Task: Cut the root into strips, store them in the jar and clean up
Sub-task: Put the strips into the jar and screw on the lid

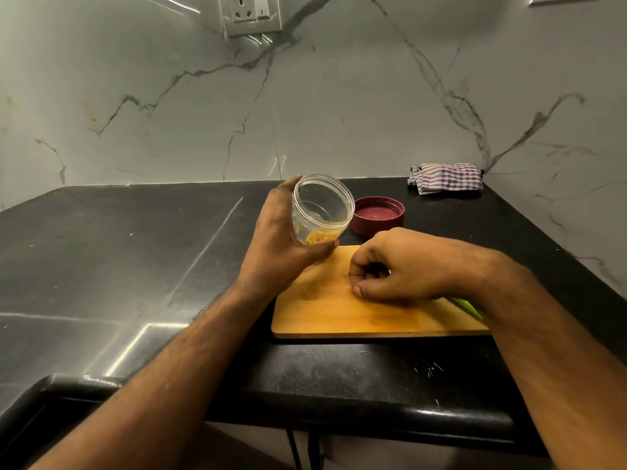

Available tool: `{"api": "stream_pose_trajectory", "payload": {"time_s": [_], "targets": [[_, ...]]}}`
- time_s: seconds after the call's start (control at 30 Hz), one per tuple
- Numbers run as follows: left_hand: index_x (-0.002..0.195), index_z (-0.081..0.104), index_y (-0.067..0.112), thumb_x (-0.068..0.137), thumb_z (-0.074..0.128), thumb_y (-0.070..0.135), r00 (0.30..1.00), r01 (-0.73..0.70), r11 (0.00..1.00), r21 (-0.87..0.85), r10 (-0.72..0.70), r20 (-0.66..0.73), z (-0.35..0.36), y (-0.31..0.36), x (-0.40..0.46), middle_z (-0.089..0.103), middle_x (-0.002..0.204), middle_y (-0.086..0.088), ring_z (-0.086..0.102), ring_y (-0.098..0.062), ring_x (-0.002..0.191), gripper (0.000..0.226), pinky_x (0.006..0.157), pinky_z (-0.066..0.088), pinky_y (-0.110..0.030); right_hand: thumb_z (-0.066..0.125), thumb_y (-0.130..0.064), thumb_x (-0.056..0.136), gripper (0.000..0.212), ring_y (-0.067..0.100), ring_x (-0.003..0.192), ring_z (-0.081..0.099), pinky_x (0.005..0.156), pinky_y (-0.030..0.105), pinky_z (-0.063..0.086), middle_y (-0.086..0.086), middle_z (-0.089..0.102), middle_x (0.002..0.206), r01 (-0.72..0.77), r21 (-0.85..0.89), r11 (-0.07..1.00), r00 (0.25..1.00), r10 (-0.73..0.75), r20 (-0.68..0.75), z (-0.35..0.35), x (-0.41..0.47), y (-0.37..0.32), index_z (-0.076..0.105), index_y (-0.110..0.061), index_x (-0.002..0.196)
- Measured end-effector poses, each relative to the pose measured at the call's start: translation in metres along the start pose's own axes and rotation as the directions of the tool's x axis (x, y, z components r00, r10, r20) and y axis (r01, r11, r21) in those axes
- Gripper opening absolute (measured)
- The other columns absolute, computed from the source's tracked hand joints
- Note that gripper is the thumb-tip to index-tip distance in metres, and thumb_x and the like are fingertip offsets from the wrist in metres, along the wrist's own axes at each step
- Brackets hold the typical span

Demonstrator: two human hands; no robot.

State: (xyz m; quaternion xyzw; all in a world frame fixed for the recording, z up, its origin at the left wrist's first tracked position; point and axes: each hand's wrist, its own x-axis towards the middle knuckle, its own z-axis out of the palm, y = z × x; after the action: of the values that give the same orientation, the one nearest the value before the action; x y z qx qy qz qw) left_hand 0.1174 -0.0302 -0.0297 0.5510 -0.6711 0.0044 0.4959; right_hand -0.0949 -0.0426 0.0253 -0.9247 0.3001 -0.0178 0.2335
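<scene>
My left hand (281, 239) grips a clear plastic jar (322, 205), tilted with its mouth toward the right, at the far left corner of the wooden cutting board (339, 313). Yellow-orange root strips (317, 237) lie at the bottom of the jar. My right hand (397, 269) rests on the board with its fingers curled and fingertips pinched together; whether it holds any strips I cannot see. The jar's maroon lid (378, 213) lies upside down on the counter behind the board. A green object (470, 307), partly hidden by my right forearm, lies at the board's right edge.
A striped folded cloth (446, 178) sits at the back right corner of the black counter (135, 249). Marble walls close the back and right side. A wall socket (252, 13) is high on the back wall. The counter's front edge runs below the board.
</scene>
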Motion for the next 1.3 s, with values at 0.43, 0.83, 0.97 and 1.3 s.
{"api": "stream_pose_trajectory", "payload": {"time_s": [0.43, 0.83, 0.97, 1.3], "targets": [[0.151, 0.034, 0.017, 0.069, 0.092, 0.032, 0.991, -0.060, 0.996, -0.058, 0.066, 0.115, -0.002, 0.011, -0.005, 0.047, 0.144, 0.005, 0.045, -0.009, 0.134, 0.102, 0.112, 0.042, -0.036, 0.054, -0.018, 0.096, 0.024, 0.008, 0.092, 0.055, 0.078, 0.030, 0.054, -0.008, 0.055, 0.103, 0.002, -0.180, 0.984, 0.683, -0.133, -0.718, 0.003, 0.016, 0.013, 0.066, -0.025, 0.115], [0.147, 0.039, 0.016, 0.067, 0.093, 0.034, 1.000, -0.009, 0.999, -0.046, 0.009, 0.015, -0.001, -0.001, -0.004, 0.050, 0.142, 0.003, 0.046, -0.007, 0.131, 0.098, 0.110, 0.038, -0.017, 0.072, -0.031, 0.081, 0.007, 0.004, 0.086, 0.062, 0.074, 0.026, 0.051, -0.013, 0.068, 0.089, 0.007, 0.128, 0.992, 1.000, -0.009, 0.011, -0.007, -0.005, 0.006, 0.070, -0.033, 0.088], [0.148, 0.037, 0.019, 0.068, 0.092, 0.036, 1.000, -0.009, 0.999, -0.039, 0.010, 0.027, -0.001, -0.001, -0.005, 0.049, 0.143, 0.005, 0.044, -0.003, 0.131, 0.098, 0.109, 0.036, -0.014, 0.075, -0.036, 0.077, 0.013, 0.009, 0.090, 0.063, 0.086, 0.034, 0.052, -0.009, 0.069, 0.093, -0.052, 0.144, 0.988, 0.995, 0.039, 0.091, -0.011, -0.006, 0.008, 0.074, -0.033, 0.090], [0.149, 0.035, 0.021, 0.068, 0.090, 0.039, 0.999, -0.016, 0.999, -0.046, 0.018, 0.040, 0.002, -0.001, -0.003, 0.047, 0.144, 0.003, 0.044, -0.013, 0.135, 0.100, 0.111, 0.043, -0.043, 0.076, -0.032, 0.078, 0.010, 0.007, 0.093, 0.062, 0.090, 0.034, 0.051, -0.010, 0.067, 0.093, -0.079, 0.118, 0.990, 0.985, 0.060, 0.161, -0.010, -0.010, 0.006, 0.074, -0.029, 0.087]]}}
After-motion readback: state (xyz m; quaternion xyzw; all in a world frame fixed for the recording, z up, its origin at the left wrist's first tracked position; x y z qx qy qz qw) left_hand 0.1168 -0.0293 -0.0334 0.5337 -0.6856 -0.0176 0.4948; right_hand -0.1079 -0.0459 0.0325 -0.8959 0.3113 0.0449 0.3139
